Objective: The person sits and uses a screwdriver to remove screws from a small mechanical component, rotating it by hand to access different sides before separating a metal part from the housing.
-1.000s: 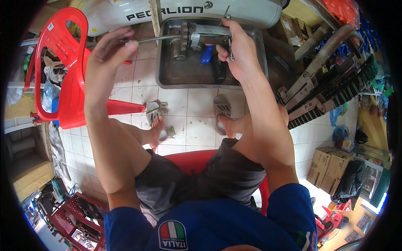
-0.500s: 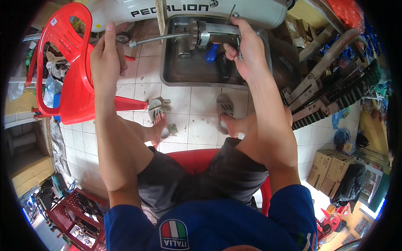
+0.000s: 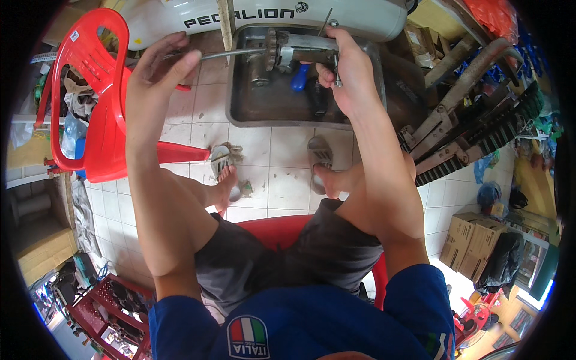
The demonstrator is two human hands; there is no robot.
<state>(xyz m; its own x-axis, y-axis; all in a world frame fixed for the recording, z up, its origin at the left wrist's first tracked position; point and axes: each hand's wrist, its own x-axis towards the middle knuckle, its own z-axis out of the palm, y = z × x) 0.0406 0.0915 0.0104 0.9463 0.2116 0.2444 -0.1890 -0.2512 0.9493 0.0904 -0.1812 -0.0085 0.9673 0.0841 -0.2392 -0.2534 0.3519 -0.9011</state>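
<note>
My right hand (image 3: 354, 69) is closed around a metal cylindrical part (image 3: 309, 47) with a toothed sprocket (image 3: 271, 50) at its left end. Bolts stick out of this part next to my fingers. From the sprocket, a thin metal rod (image 3: 234, 53) runs left towards my left hand (image 3: 153, 75). The thumb there covers the rod's far end, and the other fingers curve apart from it. Below the part is a metal tray (image 3: 231, 102), in which lie a blue-handled tool (image 3: 299, 79), a small metal cylinder (image 3: 259, 71) and a black object (image 3: 320, 99).
A red plastic chair (image 3: 105, 135) stands at the left. Behind the tray lies a long white cylindrical tank (image 3: 240, 18). Metal arms and a ribbed black strip (image 3: 480, 144) crowd the right. Cardboard boxes (image 3: 471, 243) sit farther back right, and a dark red perforated frame (image 3: 96, 306) lower left.
My left hand has turned, its thumb and fingers spreading around the rod's left end, which showed uncovered before. My right hand keeps its hold on the cylindrical part, shifted slightly left.
</note>
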